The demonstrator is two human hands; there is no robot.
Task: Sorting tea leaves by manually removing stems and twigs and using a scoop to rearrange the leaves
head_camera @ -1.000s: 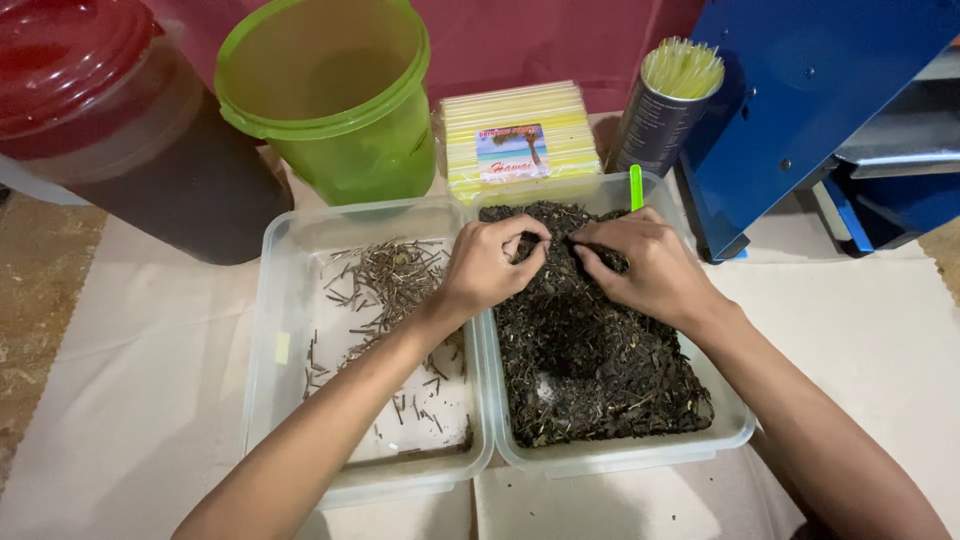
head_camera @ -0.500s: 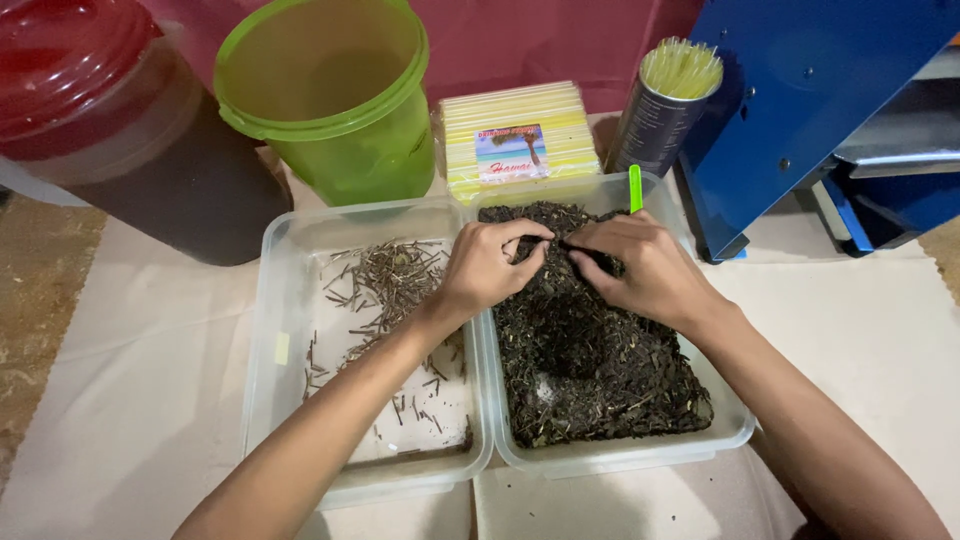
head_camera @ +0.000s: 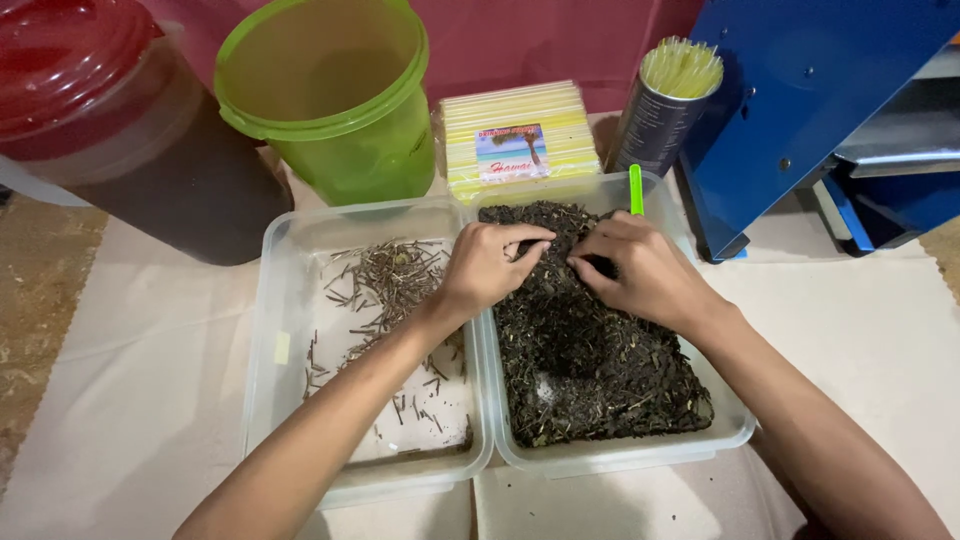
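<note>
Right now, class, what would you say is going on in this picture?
A person's left hand and right hand pick through dark dried leaves in the right clear tub. The left clear tub beside it holds a scatter of thin stems. Behind stand a green bucket and a can of straws.

A lime-green bucket (head_camera: 335, 100), a red-lidded jar (head_camera: 70, 60) (dark brown inside), near-black dried leaves (head_camera: 590, 370).

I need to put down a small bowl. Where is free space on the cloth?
The cloth is bare left of the twig tray, and right of the leaf tray below the blue machine. Behind the trays it is crowded.
</note>
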